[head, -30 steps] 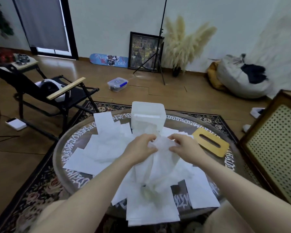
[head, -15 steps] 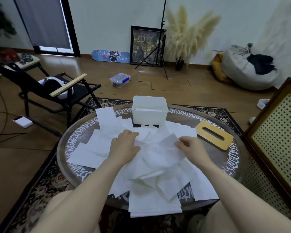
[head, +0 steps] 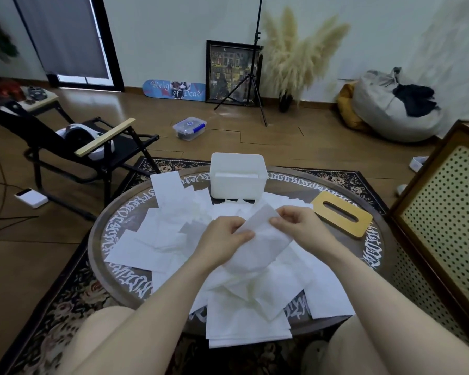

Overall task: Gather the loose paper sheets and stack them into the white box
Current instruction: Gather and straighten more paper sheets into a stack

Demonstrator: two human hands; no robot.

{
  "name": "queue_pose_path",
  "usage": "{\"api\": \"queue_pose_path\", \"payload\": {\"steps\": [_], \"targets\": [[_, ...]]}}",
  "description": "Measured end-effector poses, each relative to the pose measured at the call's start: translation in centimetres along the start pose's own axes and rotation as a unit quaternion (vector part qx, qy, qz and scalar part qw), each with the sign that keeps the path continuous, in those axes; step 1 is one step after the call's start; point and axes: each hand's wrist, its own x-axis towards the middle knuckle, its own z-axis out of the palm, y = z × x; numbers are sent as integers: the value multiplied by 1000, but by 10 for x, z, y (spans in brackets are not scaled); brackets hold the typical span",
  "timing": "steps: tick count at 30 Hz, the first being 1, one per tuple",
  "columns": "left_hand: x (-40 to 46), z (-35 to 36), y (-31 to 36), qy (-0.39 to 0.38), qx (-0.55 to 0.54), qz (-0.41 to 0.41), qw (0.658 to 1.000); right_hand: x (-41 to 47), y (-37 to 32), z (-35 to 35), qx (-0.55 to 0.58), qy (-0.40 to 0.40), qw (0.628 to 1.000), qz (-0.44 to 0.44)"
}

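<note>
White paper sheets [head: 173, 234] are seen strewn in overlapping layers across a round desk [head: 114, 212], with some hanging over its near edge, as one raised sheet [head: 260, 234] is held above the pile between two bare hands. The sheet's left edge is pinched by the curled fingers and thumb of the left hand [head: 222, 239], while its upper right edge is nipped between the thumb and fingers [head: 278, 220] of the right hand [head: 301, 226]; neither hand is spread wide. The white box [head: 237, 178] is set at the far side of the desk, just beyond the pile, and a low white layer, apparently paper already stacked, can be made out inside it. A wooden lid with a slot [head: 341, 216] lies on the desk to the right of the box, apart from it. The step in hand is judged to be the gathering of a single sheet from the heap, with its straightening between both hands likely under way; the task is judged to be at an early stage, since most sheets are left loose. For the next move, the sheet would need to be kept flat, carried forward over the box's near wall and lowered squarely onto the stack, with care taken that thin paper is not creased or dragged across the sheets beneath
</note>
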Motion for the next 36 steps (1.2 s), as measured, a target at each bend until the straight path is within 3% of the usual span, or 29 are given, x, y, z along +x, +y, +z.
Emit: {"api": "queue_pose_path", "payload": {"steps": [7, 12, 25, 27, 29, 32, 36], "targets": [[-10, -10, 4, 72, -167, -103, 978, -10, -12, 3, 60, 21, 997, 40], [-20, -10, 5, 103, -301, -167, 933, -19, -14, 19, 41, -40, 995, 82], [-23, -23, -9, 124, -278, -188, 934, -4, -1, 36, 20, -34, 997, 60], [-21, -28, -13, 139, -278, -192, 931, 1, 3, 37, -17, -28, 999, 43], [-20, -34, -17, 161, -274, -195, 928, 7, 9, 36, -131, -22, 991, 16], [-19, -46, -25, 194, -263, -196, 925, 14, 18, 33, -306, -56, 950, -30], [-22, -56, -35, 214, -250, -203, 922, 19, 25, 37, -371, -106, 921, -43]]}}
